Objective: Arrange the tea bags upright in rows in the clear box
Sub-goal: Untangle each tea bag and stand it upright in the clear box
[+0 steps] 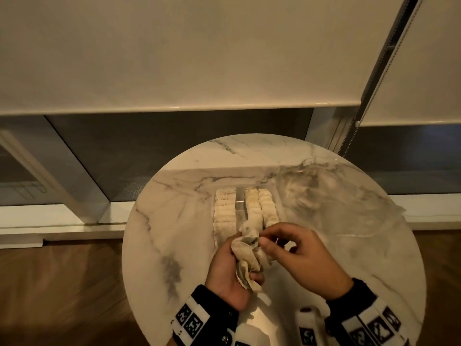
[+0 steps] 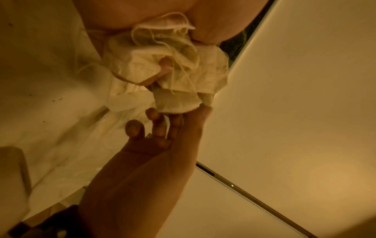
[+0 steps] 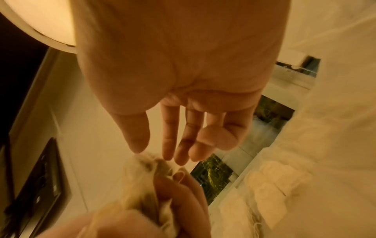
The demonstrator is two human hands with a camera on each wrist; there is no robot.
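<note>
Round marble table (image 1: 174, 221) by a window with blinds (image 1: 174, 58); clear box (image 1: 280, 208) at centre.
Box: three upright rows of tea bags (image 1: 268, 208). Left hand (image 1: 229, 270) grasps a bunch of bags (image 1: 249, 258) just before the box; right hand (image 1: 301, 253), fingers (image 3: 168, 141) relaxed, touches its top.

On the round table (image 1: 174, 221) the clear box (image 1: 238, 196) holds tea bags (image 1: 268, 208) in rows.
</note>
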